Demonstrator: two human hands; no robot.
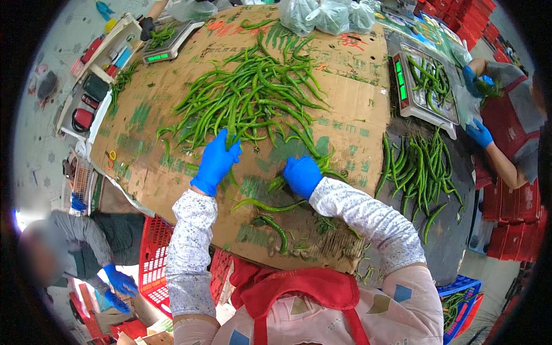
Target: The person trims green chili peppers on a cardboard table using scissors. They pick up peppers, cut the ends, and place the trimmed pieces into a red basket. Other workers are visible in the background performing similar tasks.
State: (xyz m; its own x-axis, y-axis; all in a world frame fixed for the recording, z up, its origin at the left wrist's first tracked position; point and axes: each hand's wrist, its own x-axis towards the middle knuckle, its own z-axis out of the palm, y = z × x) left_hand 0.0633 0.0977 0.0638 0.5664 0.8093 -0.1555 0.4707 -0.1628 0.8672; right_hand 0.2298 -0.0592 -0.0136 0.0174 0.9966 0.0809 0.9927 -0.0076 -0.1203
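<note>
My left hand (220, 161), in a blue glove, grips a long green chili pepper (231, 120) at the near edge of a large pile of green chili peppers (254, 86). The pile lies on flattened cardboard (142, 151). To the right, my right hand (302, 176), also gloved, is curled low over the cardboard with its fingertips hidden. Green peppers show on both sides of it, but whether it holds any is hidden. Closer to me lie a single long pepper (267, 207) and a curved one (280, 237), among stem scraps.
A scale (431, 110) with peppers stands at right, above another pepper heap (420, 168). A second scale (168, 49) and filled plastic bags (330, 17) sit at the far side. Co-workers' gloved hands appear at right, upper left and lower left. A red crate (153, 258) stands below the table's left edge.
</note>
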